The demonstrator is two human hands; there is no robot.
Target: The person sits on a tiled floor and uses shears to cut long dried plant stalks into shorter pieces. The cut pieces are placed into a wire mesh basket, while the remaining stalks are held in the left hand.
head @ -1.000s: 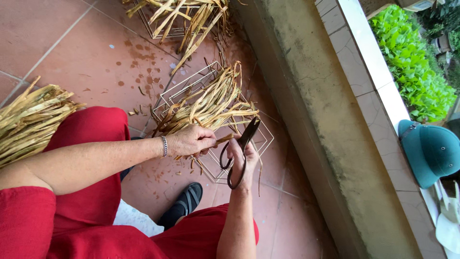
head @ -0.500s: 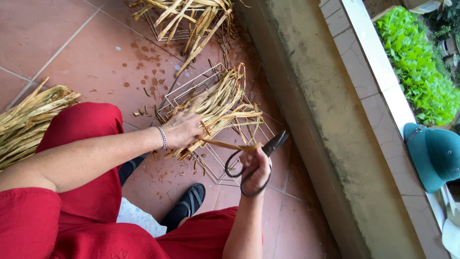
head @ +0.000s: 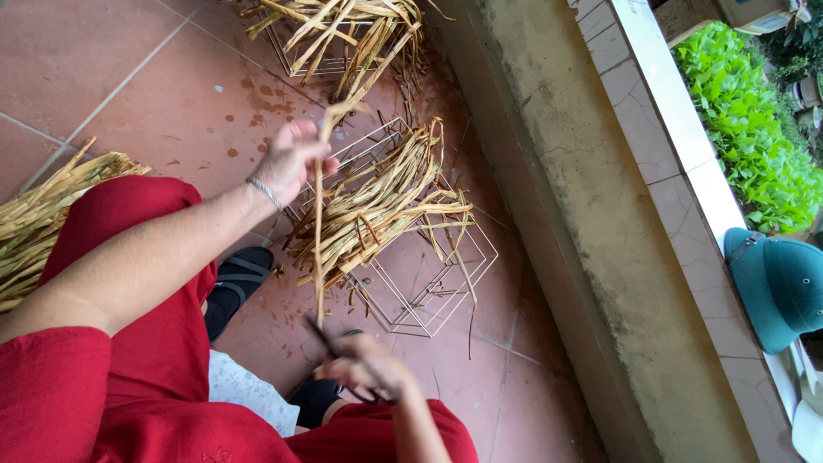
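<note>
Midway, seemingly: left hand (head: pixel 291 159) pinching one dry strand (head: pixel 319 231) above wire frame (head: pixel 429 291), right hand (head: pixel 364 369) closed round scissors (head: pixel 330 343) at its lower end; frame only part-wrapped.

Scissors (head: pixel 330 343): blurred, mostly hidden in right hand (head: pixel 369 369). Straw bundle (head: pixel 39 214): cut off at left edge.

Under me is a floor of reddish-brown clay tiles (head: pixel 111 94). On it rests a white wire-frame basket (head: pixel 429 291); beyond it another strip-filled frame (head: pixel 330 39), left of it a straw bundle (head: pixel 43 214).
</note>
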